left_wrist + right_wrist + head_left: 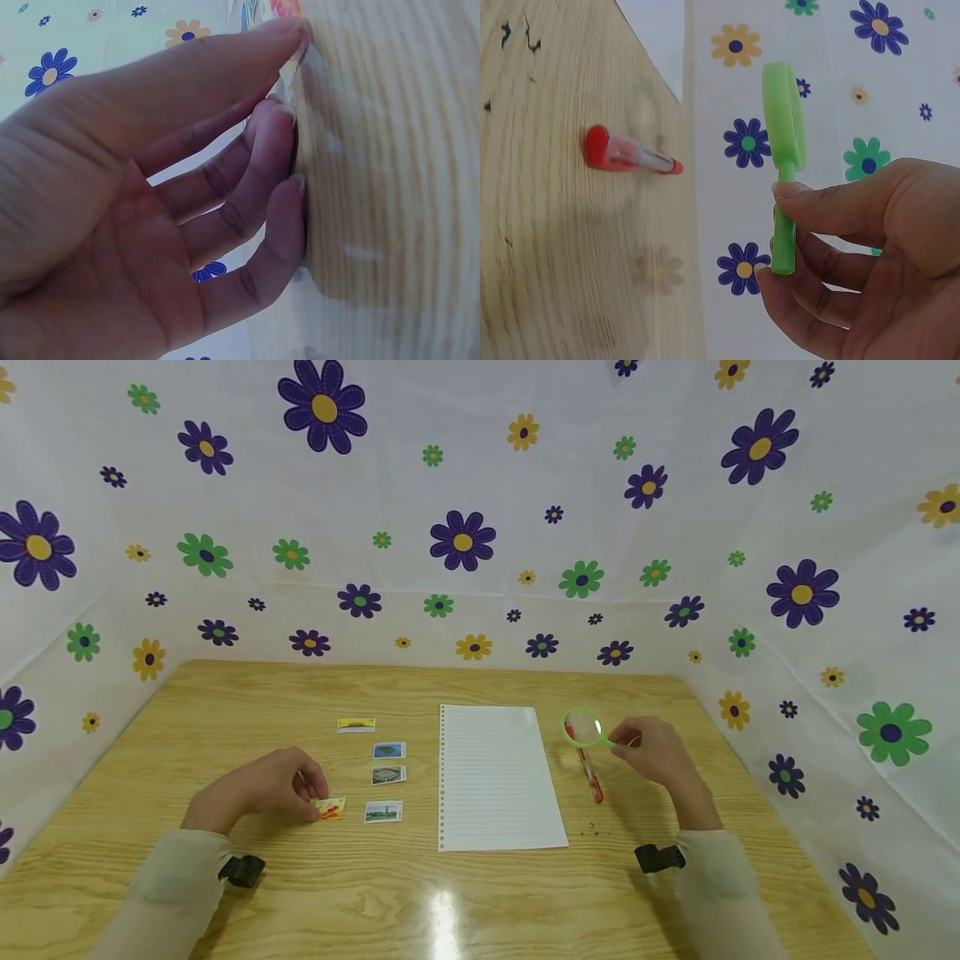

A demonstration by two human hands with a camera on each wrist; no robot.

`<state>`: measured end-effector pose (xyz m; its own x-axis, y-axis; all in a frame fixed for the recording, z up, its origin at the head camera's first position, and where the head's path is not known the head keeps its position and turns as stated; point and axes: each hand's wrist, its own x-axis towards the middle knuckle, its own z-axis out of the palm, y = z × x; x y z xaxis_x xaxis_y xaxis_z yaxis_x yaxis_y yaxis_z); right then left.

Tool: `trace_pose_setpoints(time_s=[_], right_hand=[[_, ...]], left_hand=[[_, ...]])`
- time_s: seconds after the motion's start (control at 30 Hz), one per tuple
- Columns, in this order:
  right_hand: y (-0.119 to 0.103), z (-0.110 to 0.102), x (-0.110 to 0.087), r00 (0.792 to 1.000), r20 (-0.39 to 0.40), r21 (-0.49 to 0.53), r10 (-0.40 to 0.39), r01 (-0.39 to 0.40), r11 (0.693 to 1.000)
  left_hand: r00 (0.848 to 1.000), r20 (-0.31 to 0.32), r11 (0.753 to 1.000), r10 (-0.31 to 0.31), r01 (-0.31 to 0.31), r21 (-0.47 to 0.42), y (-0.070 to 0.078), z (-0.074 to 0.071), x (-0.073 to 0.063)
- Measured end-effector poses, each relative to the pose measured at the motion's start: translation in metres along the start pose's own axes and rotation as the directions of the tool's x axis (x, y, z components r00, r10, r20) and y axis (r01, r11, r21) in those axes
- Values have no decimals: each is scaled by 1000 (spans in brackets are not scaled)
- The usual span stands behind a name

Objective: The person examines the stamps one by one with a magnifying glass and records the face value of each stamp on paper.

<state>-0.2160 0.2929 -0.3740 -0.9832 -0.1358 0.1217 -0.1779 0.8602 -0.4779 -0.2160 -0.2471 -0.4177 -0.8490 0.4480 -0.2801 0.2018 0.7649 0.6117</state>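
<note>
Lined sheet [495,777] on a wood-grained worktop [315,893], with two hands at work on either side of it. To the left of the lined sheet, the left hand [264,787] has its grip closed at thumb and fingers on the near-left edge of a yellow-and-red card [331,809], which lies level with the sheet's lower part. Between this card and the sheet stand three picture cards in a column: a blue card [389,750], an oval-pattern card [388,775] and a landscape card [383,812]. A yellow card [356,725] lies left of the sheet's upper part. To the right of the sheet, the right hand [655,752] pinches the handle of a green magnifying glass [781,120], raised above the worktop. A red-capped pen [590,774] lies just beside the sheet's right edge, partly seen through the lens. A flower-printed backdrop [405,493] rises beyond the sheet.
</note>
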Motion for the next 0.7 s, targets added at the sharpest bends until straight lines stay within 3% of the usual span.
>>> trace_pose_setpoints(time_s=[0.7], right_hand=[[38,-15,-3,991,36,-11,126,-126,992]], left_hand=[[1000,-5,1000,-16,16,8,-1,0,1]])
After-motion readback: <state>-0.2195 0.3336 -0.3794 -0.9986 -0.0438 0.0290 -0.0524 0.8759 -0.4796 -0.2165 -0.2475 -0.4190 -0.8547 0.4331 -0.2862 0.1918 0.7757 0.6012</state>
